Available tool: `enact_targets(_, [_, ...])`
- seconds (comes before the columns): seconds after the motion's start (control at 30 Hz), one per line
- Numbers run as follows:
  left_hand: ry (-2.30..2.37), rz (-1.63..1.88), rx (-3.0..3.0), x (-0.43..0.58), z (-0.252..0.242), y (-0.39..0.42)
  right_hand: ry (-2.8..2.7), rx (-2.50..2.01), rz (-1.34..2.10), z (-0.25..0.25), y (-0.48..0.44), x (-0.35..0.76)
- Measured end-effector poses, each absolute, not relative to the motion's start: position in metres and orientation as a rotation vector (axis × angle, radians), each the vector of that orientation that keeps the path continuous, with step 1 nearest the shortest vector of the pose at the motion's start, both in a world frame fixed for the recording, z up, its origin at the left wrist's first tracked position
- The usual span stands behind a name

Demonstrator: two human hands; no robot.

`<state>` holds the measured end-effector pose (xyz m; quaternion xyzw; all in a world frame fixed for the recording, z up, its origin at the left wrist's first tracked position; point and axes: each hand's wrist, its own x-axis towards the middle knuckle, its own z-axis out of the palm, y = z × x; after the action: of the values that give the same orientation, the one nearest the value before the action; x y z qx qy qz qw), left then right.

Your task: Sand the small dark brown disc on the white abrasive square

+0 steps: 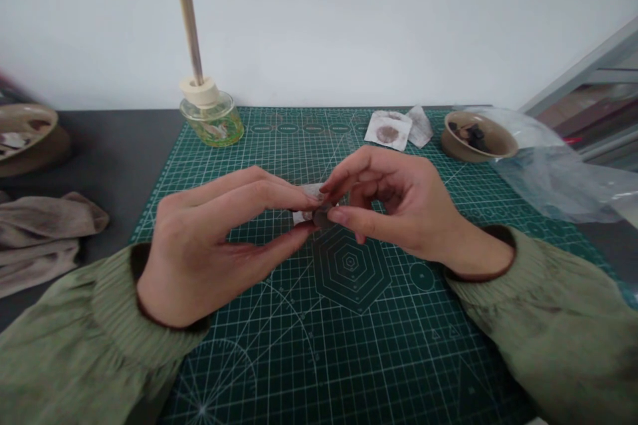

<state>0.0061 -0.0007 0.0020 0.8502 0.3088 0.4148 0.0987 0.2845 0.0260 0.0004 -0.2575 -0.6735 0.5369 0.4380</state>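
- Here, pinching a small dark disc [323,216] between both hands, over the middle of a green cutting mat [379,352].
- With the left hand [214,232], clamping the disc's left side and a scrap of white paper wrapper [301,217], thumb below and fingers laid together above.
- With the right hand [403,209], closing on the disc's right side, thumb tip against the face, forefinger bent to the upper edge, other fingers curled loosely behind.
- Cannot tell whether joined or merely touching, disc and wrapper, under so many fingertips.
- Beyond the right hand, lying on the mat: a white square packet [387,131] with a round brown patch, and just beside it a crumpled white packet [420,126].
- Near these, to the right, standing upright: a tan bowl [466,153] with dark scraps inside, and next to it a clear plastic bag [553,179], spread partly off the mat.
- At the mat's far left corner, standing upright: a glass reed diffuser [212,121] with pale sticks and yellow-green liquid.
- Farther left, on the dark tabletop [119,153]: a brown bowl [34,153] with pale and brown scraps, cut off by the view's edge, and nearer, a rumpled brown cloth [40,229].
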Motion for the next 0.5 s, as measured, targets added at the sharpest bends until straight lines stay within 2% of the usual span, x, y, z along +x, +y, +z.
enact_targets(0.5, [0.967,1.251,2.380,0.0097,-0.0002,-0.0035,-1.675,-0.672,1.297,0.0047,0.0194,0.2837])
